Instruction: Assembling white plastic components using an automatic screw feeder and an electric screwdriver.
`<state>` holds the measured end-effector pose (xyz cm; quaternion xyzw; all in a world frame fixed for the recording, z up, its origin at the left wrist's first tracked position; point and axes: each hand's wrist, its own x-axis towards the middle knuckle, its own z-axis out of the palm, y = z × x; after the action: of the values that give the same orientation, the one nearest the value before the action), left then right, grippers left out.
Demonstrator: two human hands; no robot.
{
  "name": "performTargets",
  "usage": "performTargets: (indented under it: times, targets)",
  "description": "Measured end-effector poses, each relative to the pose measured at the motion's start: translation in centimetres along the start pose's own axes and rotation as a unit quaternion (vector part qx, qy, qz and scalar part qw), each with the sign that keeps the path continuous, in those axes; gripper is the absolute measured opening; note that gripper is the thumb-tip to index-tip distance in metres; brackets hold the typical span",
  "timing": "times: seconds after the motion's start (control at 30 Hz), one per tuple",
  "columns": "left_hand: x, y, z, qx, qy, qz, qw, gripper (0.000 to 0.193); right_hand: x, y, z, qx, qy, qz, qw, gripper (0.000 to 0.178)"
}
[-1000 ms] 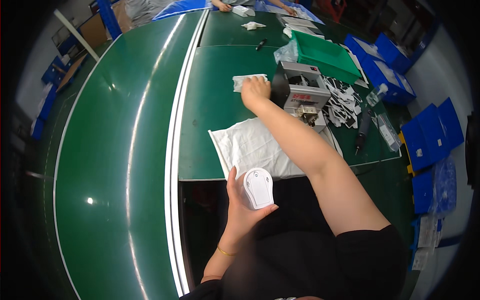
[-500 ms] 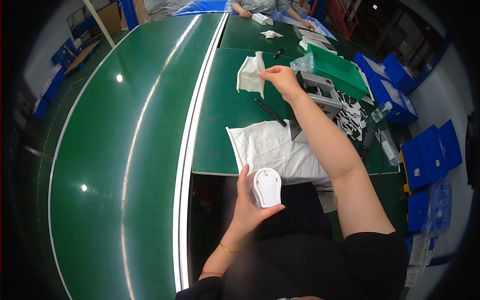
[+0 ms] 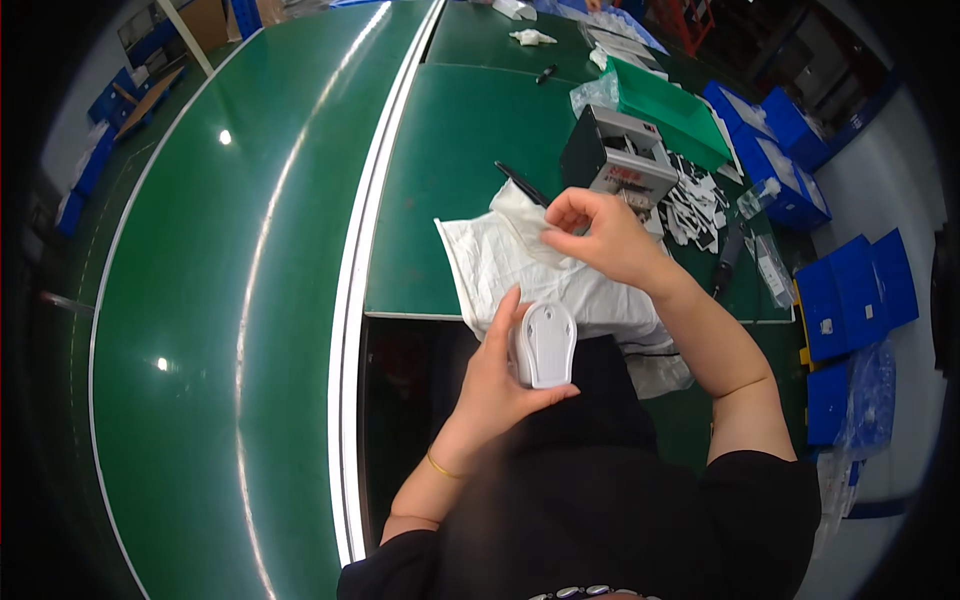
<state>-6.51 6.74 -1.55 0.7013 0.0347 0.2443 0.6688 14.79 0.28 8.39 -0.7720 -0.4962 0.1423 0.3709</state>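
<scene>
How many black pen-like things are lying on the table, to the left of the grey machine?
2: a longer one beside the small white cloth at the right hand, and a shorter one farther back on the green table. Cloth may hide others.

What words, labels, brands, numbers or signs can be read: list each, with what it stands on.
Grey machine: red and dark lettering, too blurred to quote surely.
Blue boxes at right: pale labels, too small to read.
White plastic piece: no lettering seen.
</scene>
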Motion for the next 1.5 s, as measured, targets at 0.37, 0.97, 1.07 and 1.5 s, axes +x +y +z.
performTargets:
  times: [0.37, 0.97, 1.07, 1.5]
  targets:
    - [2.3, -0.2, 2.4, 0.064, -0.058, -0.011, 0.996, 0.119, -6.7, 0.8, -2.3, 0.198, -0.123, 0.096, 0.968, 0.020]
    - [2.6, -0.7, 6.1, 0.069, -0.117, -0.006, 0.991, 0.114, -11.6, 6.7, -6.8, 0.311, -0.070, 0.180, 0.931, 0.017]
    - [2.8, -0.5, 6.8, 0.073, -0.139, -0.041, 0.987, 0.115, -12.4, 7.8, -6.8, 0.415, -0.006, 0.162, 0.895, 0.015]
    - [2.5, -0.5, 8.0, -0.143, -0.237, -0.059, 0.959, 0.144, -13.2, 7.5, -6.8, 0.421, -0.002, 0.142, 0.896, 0.018]
